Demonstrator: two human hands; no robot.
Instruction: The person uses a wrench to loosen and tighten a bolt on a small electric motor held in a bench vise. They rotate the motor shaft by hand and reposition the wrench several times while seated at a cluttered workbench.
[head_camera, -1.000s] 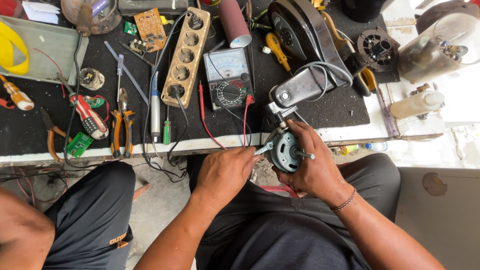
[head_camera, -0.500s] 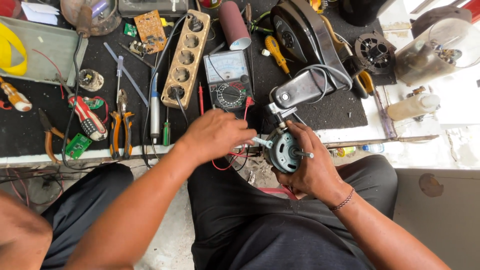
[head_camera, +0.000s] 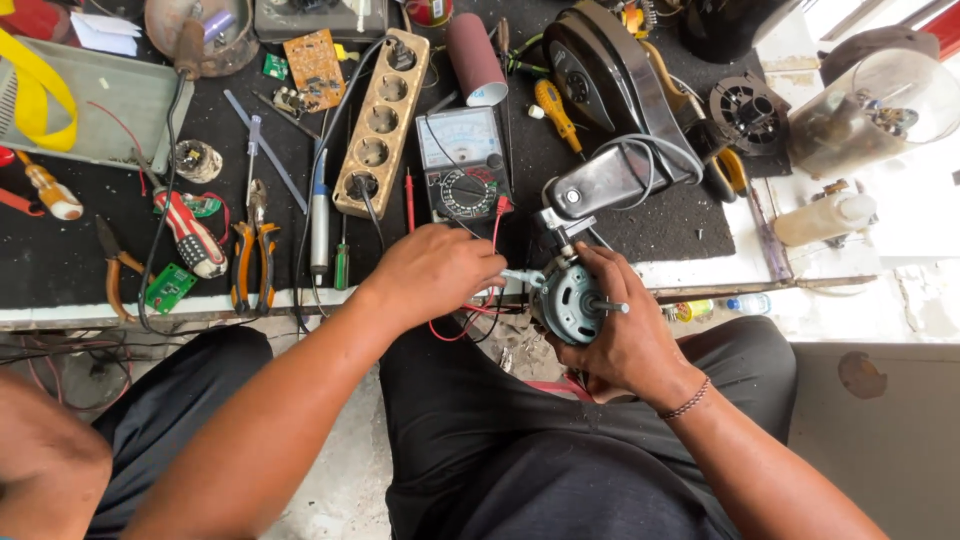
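Note:
My right hand (head_camera: 625, 335) grips a small round grey electric motor (head_camera: 570, 300) with its shaft pointing out, held at the front edge of the workbench (head_camera: 60, 255). At that same edge my left hand (head_camera: 435, 270) is closed around red and black test leads (head_camera: 465, 325) just left of the motor. The leads run up to an analogue multimeter (head_camera: 460, 165) lying on the black mat. A light wire end sticks out between my left fingers and the motor.
On the bench lie a wooden socket strip (head_camera: 385, 105), orange-handled pliers (head_camera: 255, 260), a red screwdriver (head_camera: 190, 240), a soldering iron (head_camera: 320, 215), a small circuit board (head_camera: 315, 65), a sandpaper roll (head_camera: 475, 55) and a black appliance housing (head_camera: 610, 75). A clear jar (head_camera: 860, 110) and a white bottle (head_camera: 825, 215) stand at right.
My left hand moved up from beside the motor to the bench edge and closed on the test leads. My right hand kept hold of the motor.

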